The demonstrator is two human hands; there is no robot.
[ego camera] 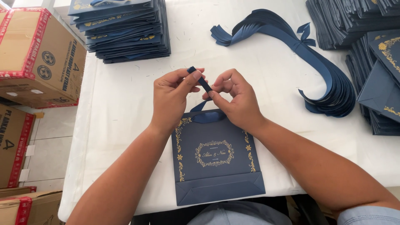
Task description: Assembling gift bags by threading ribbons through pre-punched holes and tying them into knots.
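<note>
The gift bag [216,162] at lower centre is matt navy paper, smooth, with gold foil ornament that glints faintly. The ribbon [203,81] pinched at centre frame looks like satin cloth with a soft sheen. The ribbon bundle [329,83] at upper right shares that sheen (its folds catch the light). The table cover [121,104] is matt white, flecked with lint. The cartons [39,50] at left are rough brown cardboard sealed with glossy red-and-white tape.
</note>
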